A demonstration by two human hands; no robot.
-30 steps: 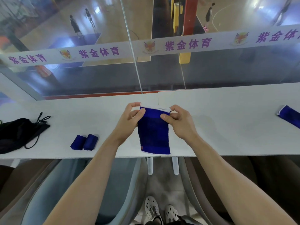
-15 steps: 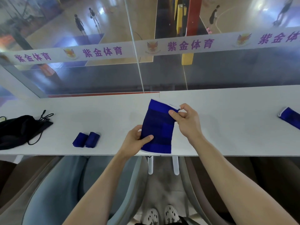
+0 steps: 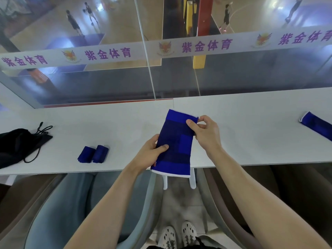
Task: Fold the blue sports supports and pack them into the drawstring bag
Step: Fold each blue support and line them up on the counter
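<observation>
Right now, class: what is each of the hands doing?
Left hand: closed on the blue support, lower left edge.
Right hand: pinching the same support's top right corner.

Both hands (image 3: 179, 142) closed, pinching

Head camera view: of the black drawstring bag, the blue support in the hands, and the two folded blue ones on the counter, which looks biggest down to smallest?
1. Black drawstring bag, partly cut off at the left edge.
2. Held blue support, though nearness to the camera may enlarge it.
3. The two folded supports; they look alike, so no ranking between them.
</observation>
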